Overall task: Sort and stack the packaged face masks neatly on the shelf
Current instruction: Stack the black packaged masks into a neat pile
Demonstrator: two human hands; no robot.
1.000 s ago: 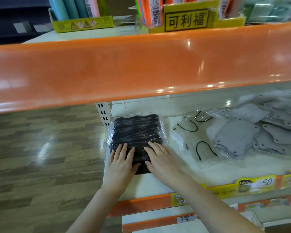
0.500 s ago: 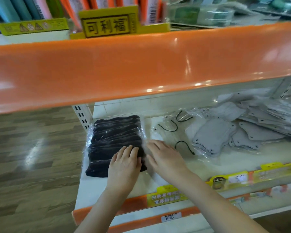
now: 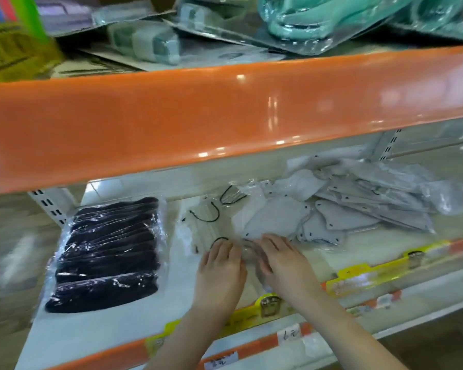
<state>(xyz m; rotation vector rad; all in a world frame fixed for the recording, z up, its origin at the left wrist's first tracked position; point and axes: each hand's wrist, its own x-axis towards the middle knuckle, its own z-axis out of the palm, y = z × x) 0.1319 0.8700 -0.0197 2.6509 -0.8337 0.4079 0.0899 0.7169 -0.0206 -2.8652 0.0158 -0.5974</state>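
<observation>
A person's two bare hands work at a store shelf (image 3: 112,324) lined with packaged face masks; the landmark here is the black mask stack (image 3: 106,253), wrapped in clear film and lying flat at the shelf's left end, touched by neither hand. Right of that stack, and apart from it, the left hand (image 3: 221,272) rests palm down with fingers straight on a clear packet of white masks (image 3: 206,228) with black ear loops; the right hand (image 3: 283,263), just beside the left and farther from the black stack, lies with fingers extended on the crinkled clear wrapping at the near edge of the grey masks; whether either hand pinches the film cannot be told through the blur. The loose heap of grey masks (image 3: 339,209) sprawls farther right of the black stack, the packets overlapping at angles and reaching toward the shelf's back; yellow price tags (image 3: 385,271) run along the front lip, right of and nearer than the black stack; above it all spans the orange edge of the upper shelf (image 3: 225,113), carrying teal packaged goods (image 3: 305,17) and blister packs (image 3: 144,44).
</observation>
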